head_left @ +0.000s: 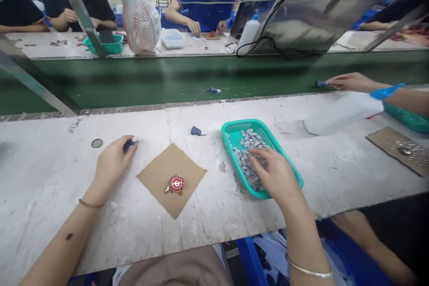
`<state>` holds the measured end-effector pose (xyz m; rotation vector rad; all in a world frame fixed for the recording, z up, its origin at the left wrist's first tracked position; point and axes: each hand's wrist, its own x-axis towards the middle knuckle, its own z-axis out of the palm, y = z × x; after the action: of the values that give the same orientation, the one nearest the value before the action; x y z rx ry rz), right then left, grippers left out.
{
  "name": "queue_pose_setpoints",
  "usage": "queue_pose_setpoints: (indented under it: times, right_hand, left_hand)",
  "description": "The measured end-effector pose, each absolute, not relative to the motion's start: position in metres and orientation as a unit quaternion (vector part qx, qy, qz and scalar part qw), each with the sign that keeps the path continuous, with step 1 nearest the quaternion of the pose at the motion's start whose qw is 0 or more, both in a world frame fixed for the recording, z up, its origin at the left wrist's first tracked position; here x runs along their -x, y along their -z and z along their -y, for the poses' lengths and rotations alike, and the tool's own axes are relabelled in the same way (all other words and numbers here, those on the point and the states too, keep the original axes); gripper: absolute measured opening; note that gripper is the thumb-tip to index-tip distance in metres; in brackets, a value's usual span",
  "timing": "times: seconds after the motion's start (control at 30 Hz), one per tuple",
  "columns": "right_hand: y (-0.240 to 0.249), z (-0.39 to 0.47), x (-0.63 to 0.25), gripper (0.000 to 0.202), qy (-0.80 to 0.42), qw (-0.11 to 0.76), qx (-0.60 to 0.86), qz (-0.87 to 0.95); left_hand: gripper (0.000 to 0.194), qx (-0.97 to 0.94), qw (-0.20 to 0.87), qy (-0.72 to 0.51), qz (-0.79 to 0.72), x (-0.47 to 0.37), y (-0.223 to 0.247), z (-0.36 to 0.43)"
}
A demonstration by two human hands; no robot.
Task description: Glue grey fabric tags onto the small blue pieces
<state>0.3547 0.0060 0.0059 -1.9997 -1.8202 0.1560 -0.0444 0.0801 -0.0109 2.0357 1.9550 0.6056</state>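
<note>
My left hand point(115, 157) pinches a small dark blue plastic piece point(128, 145) with a whitish tip, above the white table on the left. My right hand point(273, 172) reaches over a green plastic basket point(225, 136) filled with small flat grey-white pieces point(250, 138). Its fingers are bent and apart at the pieces; whether a fingertip holds one I cannot make out. Between my hands lies a square of brown cardboard point(157, 167), with a red bottle cap point(176, 183) in a wet, glossy patch on it. Another dark blue piece point(195, 131) rests behind the cardboard.
Past the table runs a green conveyor belt point(161, 80) carrying a small blue piece point(214, 90). At right, a co-worker's hand point(351, 82) holds a blue piece over it, near a white bottle point(345, 111) and cardboard point(385, 143). A metal cap point(97, 143) lies at left.
</note>
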Motion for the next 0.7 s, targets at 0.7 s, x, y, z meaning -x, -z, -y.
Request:
queue_pose_setpoints:
  times: [0.7]
  right_hand:
    - [-0.012,-0.032,-0.348,0.024,-0.143,0.16,0.66,0.72]
  left_hand:
    - [0.024,-0.824,0.314,-0.268,-0.387,-0.103,0.012,-0.15]
